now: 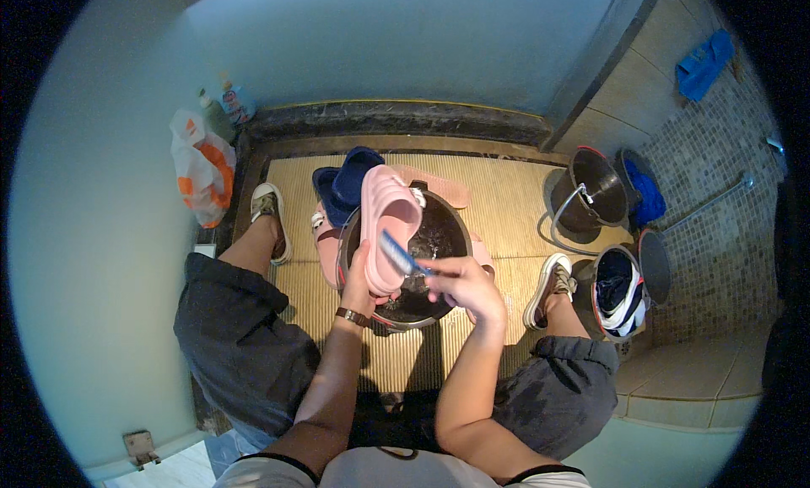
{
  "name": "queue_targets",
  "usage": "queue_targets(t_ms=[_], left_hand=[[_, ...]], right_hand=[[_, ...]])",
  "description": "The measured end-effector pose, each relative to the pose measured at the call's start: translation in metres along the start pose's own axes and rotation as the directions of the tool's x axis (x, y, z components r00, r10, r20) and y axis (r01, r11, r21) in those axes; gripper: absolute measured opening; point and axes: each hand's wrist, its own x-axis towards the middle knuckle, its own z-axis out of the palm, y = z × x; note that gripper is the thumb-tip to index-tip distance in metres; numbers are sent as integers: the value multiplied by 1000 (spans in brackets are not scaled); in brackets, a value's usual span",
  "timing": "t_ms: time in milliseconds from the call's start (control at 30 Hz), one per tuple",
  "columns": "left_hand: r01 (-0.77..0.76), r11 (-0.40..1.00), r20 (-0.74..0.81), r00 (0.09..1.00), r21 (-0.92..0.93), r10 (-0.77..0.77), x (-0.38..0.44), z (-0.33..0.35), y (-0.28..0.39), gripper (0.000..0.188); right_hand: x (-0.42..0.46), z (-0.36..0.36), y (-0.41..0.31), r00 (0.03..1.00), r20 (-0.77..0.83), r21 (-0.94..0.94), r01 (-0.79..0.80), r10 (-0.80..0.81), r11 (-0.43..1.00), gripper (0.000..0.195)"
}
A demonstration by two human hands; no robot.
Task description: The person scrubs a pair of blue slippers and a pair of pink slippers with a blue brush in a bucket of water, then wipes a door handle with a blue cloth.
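Note:
My left hand [362,282] grips the heel end of a pink clog-style slipper [387,203], tilted with its opening towards me. In my right hand [465,285] is a blue scrubbing brush [398,255] with white bristles, which overlap the slipper's heel area; whether they touch it I cannot tell. Both hands are over a black bucket [452,222] with dark water inside. Behind the bucket's left side lie navy blue slippers [351,178]. More pink footwear shows around it: one piece [327,251] at the left, a flat pink sole [443,187] behind, another [481,254] at the right.
A ribbed yellowish mat [519,197] lies underfoot. At the right stand a black bucket with a shower hose [566,203], one holding blue cloth [647,194] and one with dark and white clothes [619,295]. A plastic bag [205,171] and bottles [235,102] stand at the left.

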Motion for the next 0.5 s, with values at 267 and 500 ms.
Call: queue_targets(t_ms=[267,500], left_hand=[[48,976,-32,999,211,-42,-3,1,-14,45],[-62,906,41,998,419,50,-5,12,-16,54]], right_hand=[[36,35,25,846,-416,-440,133,-333,888,43],[51,41,26,635,-604,-589,50,-480,807,42]])
